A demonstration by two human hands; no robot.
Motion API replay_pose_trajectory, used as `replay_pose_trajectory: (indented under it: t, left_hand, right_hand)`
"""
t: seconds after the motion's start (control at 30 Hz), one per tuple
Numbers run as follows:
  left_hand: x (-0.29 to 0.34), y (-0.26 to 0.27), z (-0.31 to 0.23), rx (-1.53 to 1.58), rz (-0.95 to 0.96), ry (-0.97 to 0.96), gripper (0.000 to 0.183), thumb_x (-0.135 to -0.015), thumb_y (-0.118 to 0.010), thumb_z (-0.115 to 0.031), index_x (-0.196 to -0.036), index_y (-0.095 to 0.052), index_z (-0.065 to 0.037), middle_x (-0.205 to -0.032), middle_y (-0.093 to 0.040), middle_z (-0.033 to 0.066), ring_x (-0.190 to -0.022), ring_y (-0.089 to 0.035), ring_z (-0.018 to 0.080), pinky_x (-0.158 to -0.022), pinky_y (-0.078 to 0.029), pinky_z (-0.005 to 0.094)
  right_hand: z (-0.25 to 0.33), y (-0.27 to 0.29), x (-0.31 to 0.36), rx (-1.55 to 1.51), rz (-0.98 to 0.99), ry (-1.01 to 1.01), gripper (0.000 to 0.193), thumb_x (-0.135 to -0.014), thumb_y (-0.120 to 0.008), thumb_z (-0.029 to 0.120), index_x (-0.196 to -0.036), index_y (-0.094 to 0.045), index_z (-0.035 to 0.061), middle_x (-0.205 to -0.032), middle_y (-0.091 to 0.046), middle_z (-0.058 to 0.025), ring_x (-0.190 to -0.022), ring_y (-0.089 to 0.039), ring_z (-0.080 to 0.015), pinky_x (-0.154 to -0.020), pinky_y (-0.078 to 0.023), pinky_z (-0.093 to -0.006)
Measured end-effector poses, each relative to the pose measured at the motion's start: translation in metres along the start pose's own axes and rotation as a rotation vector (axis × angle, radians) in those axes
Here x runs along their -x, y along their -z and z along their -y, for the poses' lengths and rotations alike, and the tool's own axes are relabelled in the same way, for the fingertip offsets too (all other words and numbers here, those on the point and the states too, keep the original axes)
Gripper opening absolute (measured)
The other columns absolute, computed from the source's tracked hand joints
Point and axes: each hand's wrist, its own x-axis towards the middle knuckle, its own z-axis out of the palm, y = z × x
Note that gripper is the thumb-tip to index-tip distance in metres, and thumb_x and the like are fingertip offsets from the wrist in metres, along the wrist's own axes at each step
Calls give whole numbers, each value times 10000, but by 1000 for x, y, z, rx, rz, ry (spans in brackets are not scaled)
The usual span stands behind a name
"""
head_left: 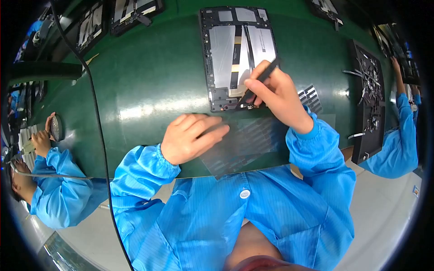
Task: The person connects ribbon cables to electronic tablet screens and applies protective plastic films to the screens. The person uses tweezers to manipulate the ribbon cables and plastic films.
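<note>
An opened tablet (221,54) lies lengthwise before me, its silver battery plates, dark ribbon strip and black frame bared. My right hand (280,92) grips slim black tweezers (270,68), slanted down to the left. Their tip is at the tablet's near end, by small circuit parts and a thin red wire. Left of that end, my left hand (192,137) is loosely bent with nothing visible in it, its fingertips over the edge of a clear plastic sheet (244,149). Another striped sticker sheet (311,98) lies by my right wrist.
A black tray (367,147) of small metallic strips stands at the right. More opened tablets (135,16) line the far edge of the green table (149,63). A black cable (96,95) runs down the left side. People in blue sleeves (68,185) work at both sides.
</note>
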Motion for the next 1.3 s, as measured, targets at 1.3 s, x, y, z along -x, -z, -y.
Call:
replay_pose_trajectory:
  t: [1.3]
  left_hand:
    - [-7,-2,19,-199,-151,68,369,-665,-785,-40,-1025,-755,-116,-1020,-700,21,-859,-654,190,-696,-535,307]
  right_hand:
    - [2,-14,-34,92,73,-116,267,-978,-652,229,-988,-586,-30,-730,-704,-143,-668,-727,-184,-534,-536,-277]
